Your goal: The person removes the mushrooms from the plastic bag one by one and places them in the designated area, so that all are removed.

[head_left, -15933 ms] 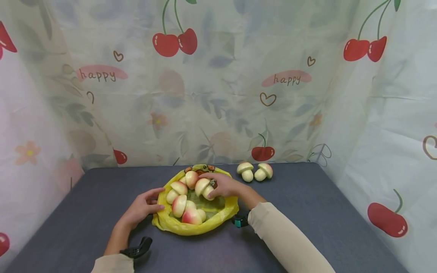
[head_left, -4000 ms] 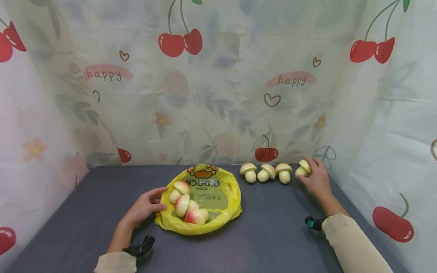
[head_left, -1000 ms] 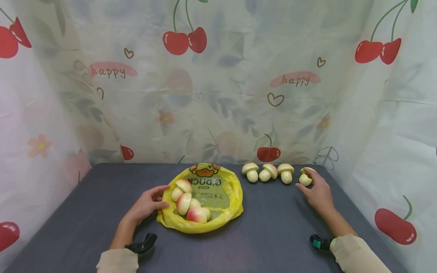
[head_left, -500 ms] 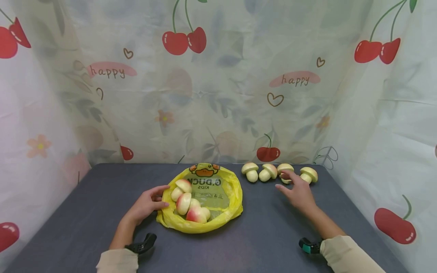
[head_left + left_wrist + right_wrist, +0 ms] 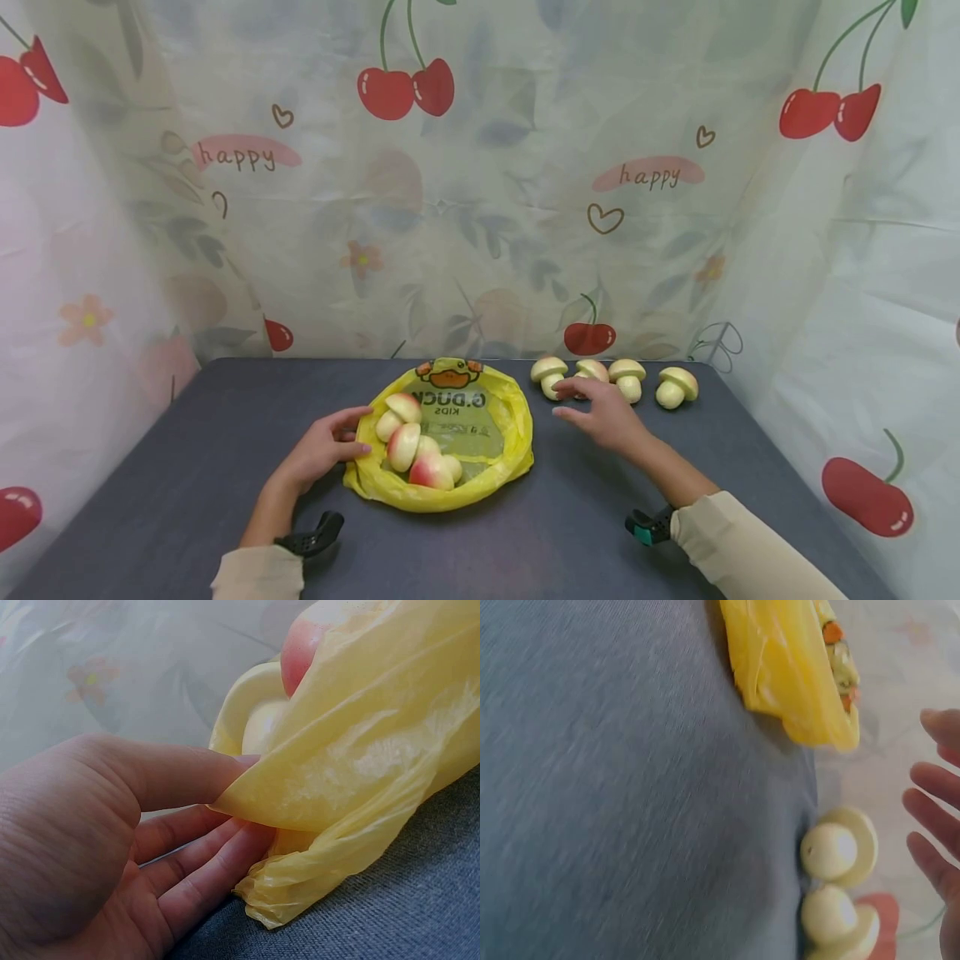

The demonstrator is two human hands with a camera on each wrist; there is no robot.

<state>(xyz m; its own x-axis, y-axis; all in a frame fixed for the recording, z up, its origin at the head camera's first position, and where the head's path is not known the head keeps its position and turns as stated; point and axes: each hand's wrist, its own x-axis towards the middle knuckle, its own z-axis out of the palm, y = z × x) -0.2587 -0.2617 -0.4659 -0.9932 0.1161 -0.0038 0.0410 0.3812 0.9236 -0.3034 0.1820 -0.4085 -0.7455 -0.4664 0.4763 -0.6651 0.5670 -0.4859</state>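
My left hand (image 5: pixel 322 450) pinches the left rim of a yellow plastic bag (image 5: pixel 517 450), thumb over the edge and fingers beneath, as the left wrist view shows. Inside the open bag lie three toy mushrooms with pink-tinged caps, one of them a mushroom (image 5: pixel 403 408) near the left rim. Fingers spread and holding nothing, my right hand (image 5: pixel 609 417) hovers in front of a back-edge row of several toy mushrooms. It partly hides the second mushroom (image 5: pixel 594 369); the leftmost mushroom (image 5: pixel 550 369) and rightmost mushroom (image 5: pixel 677 387) show well.
A dark grey cloth (image 5: pixel 480 558) covers the table. Behind and on both sides hangs a pale curtain (image 5: pixel 487 208) printed with cherries. A black wrist device (image 5: pixel 311 537) sits on the left forearm, another device (image 5: pixel 648 527) on the right.
My right hand has let go of the rightmost mushroom and moved left along the row towards the bag. Over the longer span, mushrooms left the bag for the row. The left hand stays on the rim.
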